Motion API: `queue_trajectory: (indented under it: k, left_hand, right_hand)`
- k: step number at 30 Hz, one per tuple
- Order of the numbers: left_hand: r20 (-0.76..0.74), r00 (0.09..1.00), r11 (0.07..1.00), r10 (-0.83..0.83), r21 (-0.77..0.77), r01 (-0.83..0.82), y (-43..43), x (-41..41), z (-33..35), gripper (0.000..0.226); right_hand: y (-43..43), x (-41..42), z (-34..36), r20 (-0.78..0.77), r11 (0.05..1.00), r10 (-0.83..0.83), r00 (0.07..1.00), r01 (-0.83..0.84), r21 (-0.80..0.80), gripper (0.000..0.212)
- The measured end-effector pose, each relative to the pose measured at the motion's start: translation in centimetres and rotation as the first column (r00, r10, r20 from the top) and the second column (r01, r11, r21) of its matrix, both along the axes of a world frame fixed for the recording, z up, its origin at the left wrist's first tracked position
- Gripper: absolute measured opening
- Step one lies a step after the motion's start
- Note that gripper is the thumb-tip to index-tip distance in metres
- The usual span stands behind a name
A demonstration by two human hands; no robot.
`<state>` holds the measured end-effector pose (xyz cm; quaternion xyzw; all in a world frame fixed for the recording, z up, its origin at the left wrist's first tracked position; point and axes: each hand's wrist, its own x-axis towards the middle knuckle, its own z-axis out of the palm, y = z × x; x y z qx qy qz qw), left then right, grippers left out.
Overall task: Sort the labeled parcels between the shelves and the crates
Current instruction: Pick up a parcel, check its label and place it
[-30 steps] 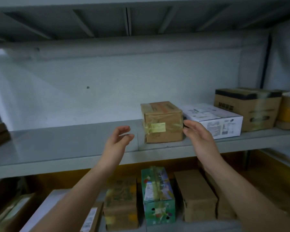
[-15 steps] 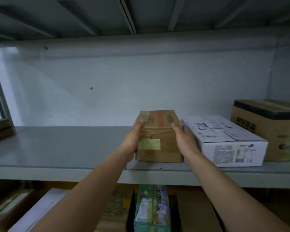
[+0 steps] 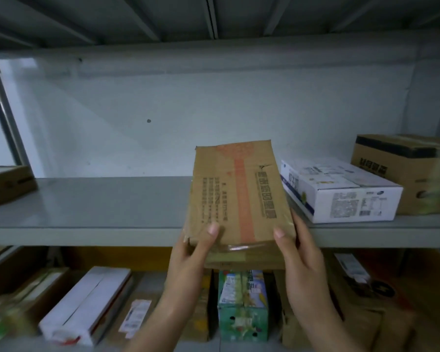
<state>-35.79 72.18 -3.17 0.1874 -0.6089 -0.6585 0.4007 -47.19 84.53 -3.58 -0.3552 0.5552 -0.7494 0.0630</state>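
Parcel, brown cardboard with a red stripe and printed text, sits in both your hands at the front edge of the shelf. It is tilted so its broad face looks up at you. Your left hand grips the near left corner, thumb on the face and fingers hidden underneath. Your right hand grips the near right corner the same way. The near end hangs out past the shelf edge; whether the far end touches the shelf cannot be told. Just right of the parcel a white box lies on the shelf, with a brown box beyond it. Below, on the lower level, a green carton stands between your forearms.
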Motion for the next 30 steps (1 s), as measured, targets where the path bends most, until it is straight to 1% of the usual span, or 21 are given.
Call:
queue_trajectory:
  k: [3,5,8,9,11,13,15,18,19,20,21,22,24,25,27,29,30]
  left_hand:
    - [-0.019,1.000,1.000,-0.005,0.019,0.005,1.1,3.9,-2.8,0.051]
    - [-0.038,0.999,0.999,0.033,0.005,-0.033,1.1,6.0,-4.4,0.046]
    - [-0.042,0.997,0.998,0.066,0.018,-0.065,0.9,8.0,-6.1,0.055]
    - [-0.037,0.997,0.997,0.071,0.034,-0.070,0.9,8.4,-6.4,0.057]
    - [-0.030,0.996,0.994,0.083,0.072,-0.081,0.5,9.0,-6.9,0.060]
    - [-0.046,0.994,0.986,0.098,0.141,-0.091,0.0,9.4,-7.1,0.064]
    - [-0.098,0.991,0.967,0.095,0.245,-0.069,-0.6,9.6,-6.6,0.065]
    - [-0.247,0.969,0.945,0.029,0.322,0.054,-1.3,9.8,-5.5,0.051]
    - [-0.283,0.959,0.940,0.009,0.330,0.089,-1.4,9.9,-5.2,0.049]
    - [-0.314,0.949,0.935,-0.007,0.335,0.117,-1.5,10.0,-5.1,0.048]
    - [-0.338,0.941,0.932,-0.023,0.333,0.142,-1.5,10.1,-5.0,0.047]
    - [-0.355,0.934,0.932,-0.035,0.325,0.159,-1.5,10.2,-5.1,0.046]
    - [-0.368,0.927,0.941,-0.068,0.286,0.182,-1.4,10.0,-5.4,0.046]
    - [-0.370,0.926,0.948,-0.080,0.259,0.185,-1.3,9.8,-5.6,0.046]
    - [-0.374,0.923,0.958,-0.093,0.218,0.184,-1.1,9.6,-5.8,0.046]
    - [-0.373,0.920,0.959,-0.122,0.194,0.206,-1.3,9.5,-5.7,0.047]
    - [-0.348,0.928,0.959,-0.136,0.191,0.212,-1.6,9.6,-5.5,0.049]
  right_hand:
    - [1.3,3.8,-2.7,0.028,1.000,0.024,0.999,-0.024,-0.008,0.049]
    - [1.8,5.8,-4.0,0.033,0.999,0.032,0.999,-0.032,0.005,0.054]
    - [1.9,7.9,-5.2,0.019,0.998,0.047,0.999,-0.048,0.041,0.056]
    - [1.9,8.3,-5.3,0.004,0.997,0.057,0.998,-0.057,0.052,0.060]
    - [1.8,8.9,-5.5,-0.016,0.995,0.082,0.996,-0.081,0.066,0.067]
    - [1.7,9.1,-5.3,-0.026,0.991,0.126,0.992,-0.125,0.044,0.065]
    - [1.5,9.0,-4.9,-0.030,0.987,0.159,0.987,-0.158,0.008,0.070]
    - [1.5,8.4,-4.2,-0.011,0.991,0.131,0.991,-0.132,-0.040,0.078]
    - [1.4,8.1,-4.1,0.023,0.990,0.124,0.992,-0.122,-0.067,0.078]
    - [1.4,8.0,-3.8,0.097,0.987,0.136,0.986,-0.126,-0.103,0.074]
    - [1.4,7.9,-3.6,0.201,0.979,0.176,0.964,-0.149,-0.142,0.066]
    - [1.3,7.9,-3.3,0.305,0.963,0.249,0.919,-0.202,-0.176,0.057]
    - [1.1,8.4,-2.4,0.431,0.916,0.401,0.808,-0.337,-0.219,0.051]
    - [1.1,8.6,-2.0,0.461,0.899,0.437,0.772,-0.376,-0.223,0.050]
    - [0.9,8.7,-1.5,0.495,0.886,0.463,0.736,-0.402,-0.231,0.046]
    - [0.8,8.5,-1.3,0.516,0.895,0.446,0.731,-0.366,-0.256,0.045]
    - [0.8,8.4,-1.2,0.517,0.897,0.442,0.733,-0.346,-0.276,0.045]
